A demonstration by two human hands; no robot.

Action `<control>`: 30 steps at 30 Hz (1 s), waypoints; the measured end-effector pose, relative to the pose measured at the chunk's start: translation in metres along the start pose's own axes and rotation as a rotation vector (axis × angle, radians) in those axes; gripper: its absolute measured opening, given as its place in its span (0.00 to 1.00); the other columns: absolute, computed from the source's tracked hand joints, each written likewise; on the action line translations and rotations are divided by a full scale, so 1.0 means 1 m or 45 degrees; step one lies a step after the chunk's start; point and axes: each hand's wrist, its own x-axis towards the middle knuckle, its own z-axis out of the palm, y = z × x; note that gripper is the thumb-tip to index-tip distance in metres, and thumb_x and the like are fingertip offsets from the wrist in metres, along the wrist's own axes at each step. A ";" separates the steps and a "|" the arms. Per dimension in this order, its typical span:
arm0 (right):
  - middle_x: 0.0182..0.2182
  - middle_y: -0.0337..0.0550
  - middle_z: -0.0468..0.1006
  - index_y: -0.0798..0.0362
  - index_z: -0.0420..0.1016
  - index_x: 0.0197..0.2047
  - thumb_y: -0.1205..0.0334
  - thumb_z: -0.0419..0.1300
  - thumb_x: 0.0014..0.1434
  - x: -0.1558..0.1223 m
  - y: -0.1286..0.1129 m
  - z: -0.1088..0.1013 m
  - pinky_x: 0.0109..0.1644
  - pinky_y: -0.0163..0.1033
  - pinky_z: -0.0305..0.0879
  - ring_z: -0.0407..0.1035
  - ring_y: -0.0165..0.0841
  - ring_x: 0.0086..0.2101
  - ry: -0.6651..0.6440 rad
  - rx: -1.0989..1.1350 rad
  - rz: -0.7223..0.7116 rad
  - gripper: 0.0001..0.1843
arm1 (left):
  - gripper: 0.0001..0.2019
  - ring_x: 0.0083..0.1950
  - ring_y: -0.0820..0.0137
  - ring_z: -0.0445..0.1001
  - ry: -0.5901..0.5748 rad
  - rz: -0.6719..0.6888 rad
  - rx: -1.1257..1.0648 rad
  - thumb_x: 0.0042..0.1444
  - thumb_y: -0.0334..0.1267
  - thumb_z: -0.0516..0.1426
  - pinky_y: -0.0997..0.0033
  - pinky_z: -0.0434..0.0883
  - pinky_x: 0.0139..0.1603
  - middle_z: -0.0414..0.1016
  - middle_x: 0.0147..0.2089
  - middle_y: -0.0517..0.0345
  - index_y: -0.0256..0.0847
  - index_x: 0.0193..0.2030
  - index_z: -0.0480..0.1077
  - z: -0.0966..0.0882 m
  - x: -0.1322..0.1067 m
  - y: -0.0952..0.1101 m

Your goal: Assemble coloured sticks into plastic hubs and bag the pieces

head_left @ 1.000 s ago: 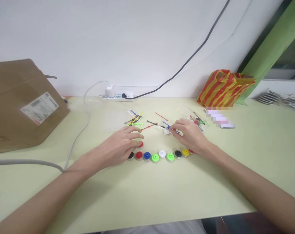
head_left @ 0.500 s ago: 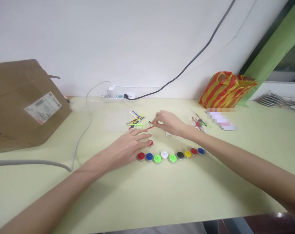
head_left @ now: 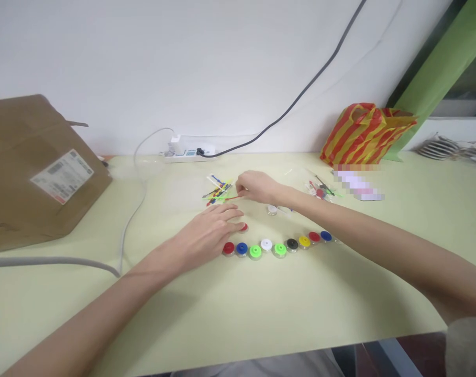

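With our right hand [head_left: 257, 187] we pinch a red arrow [head_left: 233, 198] between narrowed fingertips, its free end beside the pile of arrows [head_left: 219, 191]. Our left hand [head_left: 210, 228] spreads its fingers loosely, one tip at a lone red disc [head_left: 244, 226] just behind the row of discs [head_left: 266, 244].

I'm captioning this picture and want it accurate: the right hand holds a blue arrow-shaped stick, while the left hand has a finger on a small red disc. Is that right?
Not quite: the head view shows that the arrow-shaped stick in the right hand is red, not blue. The left hand does have a finger on a small red disc.
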 end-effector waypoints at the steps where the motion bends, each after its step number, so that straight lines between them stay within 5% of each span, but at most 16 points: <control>1: 0.39 0.49 0.82 0.54 0.82 0.38 0.69 0.60 0.60 -0.001 0.001 -0.001 0.39 0.37 0.59 0.73 0.39 0.42 0.036 0.034 0.002 0.08 | 0.21 0.67 0.59 0.66 -0.013 -0.011 -0.005 0.59 0.23 0.53 0.53 0.66 0.66 0.73 0.63 0.54 0.45 0.54 0.76 -0.001 0.000 0.000; 14: 0.34 0.50 0.84 0.56 0.71 0.34 0.68 0.59 0.63 -0.008 0.001 -0.014 0.36 0.34 0.69 0.76 0.31 0.34 0.666 1.185 0.151 0.05 | 0.22 0.67 0.62 0.68 -0.032 -0.047 -0.155 0.62 0.25 0.52 0.56 0.63 0.68 0.77 0.60 0.55 0.44 0.60 0.73 -0.002 -0.005 0.001; 23: 0.30 0.43 0.82 0.56 0.75 0.35 0.67 0.65 0.58 -0.058 -0.033 -0.024 0.36 0.34 0.70 0.77 0.31 0.31 0.471 1.172 0.048 0.03 | 0.25 0.76 0.66 0.54 -0.148 -0.085 -0.125 0.69 0.29 0.46 0.57 0.53 0.74 0.66 0.71 0.62 0.50 0.69 0.65 -0.003 -0.010 -0.002; 26: 0.30 0.41 0.82 0.55 0.76 0.41 0.65 0.65 0.59 -0.086 -0.045 -0.021 0.36 0.36 0.71 0.76 0.31 0.30 0.462 1.161 0.090 0.06 | 0.25 0.77 0.66 0.52 -0.150 -0.057 -0.113 0.70 0.30 0.45 0.58 0.51 0.73 0.62 0.73 0.64 0.52 0.70 0.62 -0.004 -0.011 -0.002; 30: 0.30 0.42 0.81 0.54 0.78 0.36 0.61 0.67 0.59 -0.109 -0.049 -0.011 0.33 0.37 0.68 0.73 0.30 0.27 0.486 1.061 0.233 0.06 | 0.24 0.75 0.65 0.56 -0.106 -0.025 -0.080 0.69 0.31 0.47 0.59 0.55 0.71 0.65 0.71 0.63 0.49 0.69 0.64 -0.003 -0.011 -0.002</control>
